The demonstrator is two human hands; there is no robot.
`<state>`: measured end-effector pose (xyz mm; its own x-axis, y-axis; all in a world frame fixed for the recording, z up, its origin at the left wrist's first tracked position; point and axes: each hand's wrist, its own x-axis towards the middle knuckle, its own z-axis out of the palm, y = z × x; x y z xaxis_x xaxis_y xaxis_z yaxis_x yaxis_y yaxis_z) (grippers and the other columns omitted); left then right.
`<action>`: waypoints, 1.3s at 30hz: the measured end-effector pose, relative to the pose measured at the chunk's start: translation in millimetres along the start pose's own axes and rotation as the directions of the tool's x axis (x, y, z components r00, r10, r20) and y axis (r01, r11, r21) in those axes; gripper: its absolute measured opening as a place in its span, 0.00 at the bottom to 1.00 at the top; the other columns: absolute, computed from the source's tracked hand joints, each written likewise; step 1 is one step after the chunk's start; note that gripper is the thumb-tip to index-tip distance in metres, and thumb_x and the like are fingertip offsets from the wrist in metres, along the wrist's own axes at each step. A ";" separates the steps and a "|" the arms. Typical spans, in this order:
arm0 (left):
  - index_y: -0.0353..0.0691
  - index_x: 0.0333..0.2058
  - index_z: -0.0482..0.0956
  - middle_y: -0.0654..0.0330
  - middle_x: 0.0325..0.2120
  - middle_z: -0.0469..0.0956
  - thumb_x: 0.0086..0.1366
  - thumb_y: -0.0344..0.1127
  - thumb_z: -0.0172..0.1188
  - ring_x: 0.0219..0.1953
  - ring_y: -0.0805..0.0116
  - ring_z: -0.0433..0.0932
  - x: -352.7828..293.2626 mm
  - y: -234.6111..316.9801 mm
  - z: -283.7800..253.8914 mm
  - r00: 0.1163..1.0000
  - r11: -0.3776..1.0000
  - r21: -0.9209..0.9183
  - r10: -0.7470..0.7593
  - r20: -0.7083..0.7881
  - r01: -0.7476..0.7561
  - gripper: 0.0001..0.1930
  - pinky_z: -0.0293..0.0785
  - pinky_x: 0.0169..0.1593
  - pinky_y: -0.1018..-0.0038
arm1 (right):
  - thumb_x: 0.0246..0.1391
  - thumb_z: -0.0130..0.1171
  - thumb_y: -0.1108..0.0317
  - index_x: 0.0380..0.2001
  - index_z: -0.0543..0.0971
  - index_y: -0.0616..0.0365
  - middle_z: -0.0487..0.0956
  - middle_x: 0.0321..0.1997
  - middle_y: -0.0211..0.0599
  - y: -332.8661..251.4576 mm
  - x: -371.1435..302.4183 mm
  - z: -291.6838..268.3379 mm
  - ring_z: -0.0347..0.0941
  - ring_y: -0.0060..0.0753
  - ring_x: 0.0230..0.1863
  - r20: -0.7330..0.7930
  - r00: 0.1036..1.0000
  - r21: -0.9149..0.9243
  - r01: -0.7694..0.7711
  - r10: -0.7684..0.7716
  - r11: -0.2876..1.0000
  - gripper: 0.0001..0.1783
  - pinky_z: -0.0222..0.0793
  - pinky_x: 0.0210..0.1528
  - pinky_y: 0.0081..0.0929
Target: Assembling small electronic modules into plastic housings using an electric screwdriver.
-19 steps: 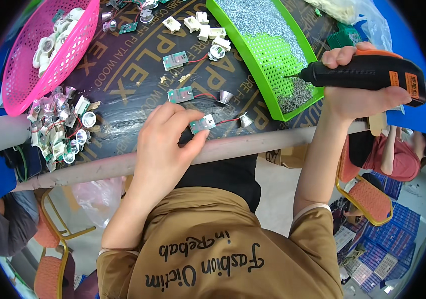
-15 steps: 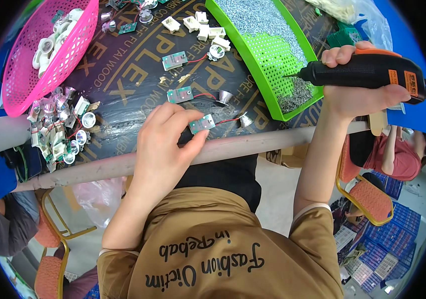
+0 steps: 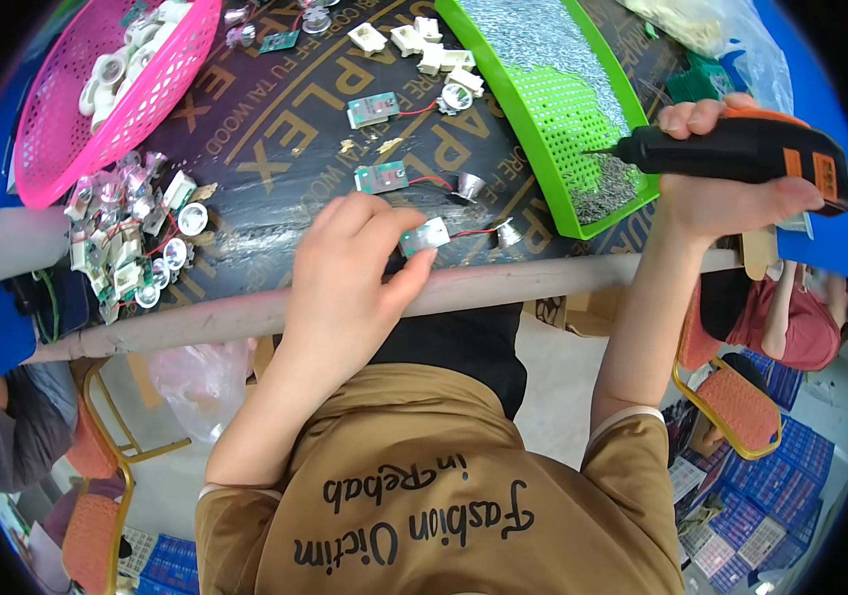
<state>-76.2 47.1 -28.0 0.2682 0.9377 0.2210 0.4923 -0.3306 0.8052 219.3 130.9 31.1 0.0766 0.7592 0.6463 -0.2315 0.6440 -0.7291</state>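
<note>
My left hand (image 3: 350,260) pinches a small green circuit board (image 3: 426,236) between thumb and forefinger, near the table's front edge. A red wire runs from this board to a silver cone-shaped reflector (image 3: 507,234) lying on the table. My right hand (image 3: 707,193) is wrapped round a black electric screwdriver (image 3: 731,149) with orange parts. Its thin bit points left, over the green perforated tray (image 3: 555,109), which holds many small screws (image 3: 603,193). Just beyond my left hand lies a second board (image 3: 381,178) wired to a reflector (image 3: 468,187); a third board (image 3: 372,109) lies farther back.
A pink perforated basket (image 3: 52,149) with white round parts stands at the left. In front of it sits a heap of wired reflectors and boards (image 3: 131,238). Loose white housings (image 3: 409,40) lie at the back. A grey tube (image 3: 533,277) edges the table. Other people sit at both sides.
The table and its contents sit slightly farther right in the picture, as the view has shifted. The board in my left hand has tilted and looks brighter. Both grips stay the same.
</note>
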 end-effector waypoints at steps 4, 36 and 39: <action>0.36 0.38 0.78 0.56 0.31 0.73 0.52 0.28 0.67 0.35 0.55 0.74 -0.2 -2.5 0.0 0.990 0.987 0.079 0.141 -0.030 -0.138 0.13 0.72 0.39 0.63 | 0.35 0.39 0.09 0.49 0.73 0.66 0.74 0.28 0.43 -32.8 5.1 0.4 0.67 0.37 0.29 0.113 0.986 0.174 -0.137 0.118 0.975 0.64 0.63 0.37 0.34; 0.39 0.39 0.78 0.57 0.33 0.74 0.46 0.26 0.66 0.38 0.53 0.75 -1.9 -6.8 0.2 0.992 0.993 0.023 0.116 -0.058 -0.115 0.17 0.73 0.40 0.62 | 0.32 0.57 0.16 0.50 0.68 0.55 0.72 0.29 0.35 -29.2 -26.9 143.4 0.67 0.32 0.22 0.501 0.810 0.049 -0.379 0.305 0.924 0.56 0.63 0.29 0.32; 0.38 0.39 0.78 0.57 0.33 0.74 0.46 0.26 0.66 0.37 0.53 0.75 -1.6 -5.9 -0.8 0.992 0.993 0.023 0.116 -0.054 -0.115 0.18 0.73 0.40 0.62 | 0.31 0.58 0.16 0.49 0.68 0.56 0.73 0.29 0.34 -30.5 -30.6 146.9 0.68 0.32 0.22 0.459 0.831 0.017 -0.361 0.314 0.932 0.56 0.64 0.29 0.31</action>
<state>-80.1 47.6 -32.7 0.2781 0.8975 0.3424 0.4771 -0.4384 0.7617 81.6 74.2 66.6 -0.4545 0.7899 0.4117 -0.2600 0.3244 -0.9095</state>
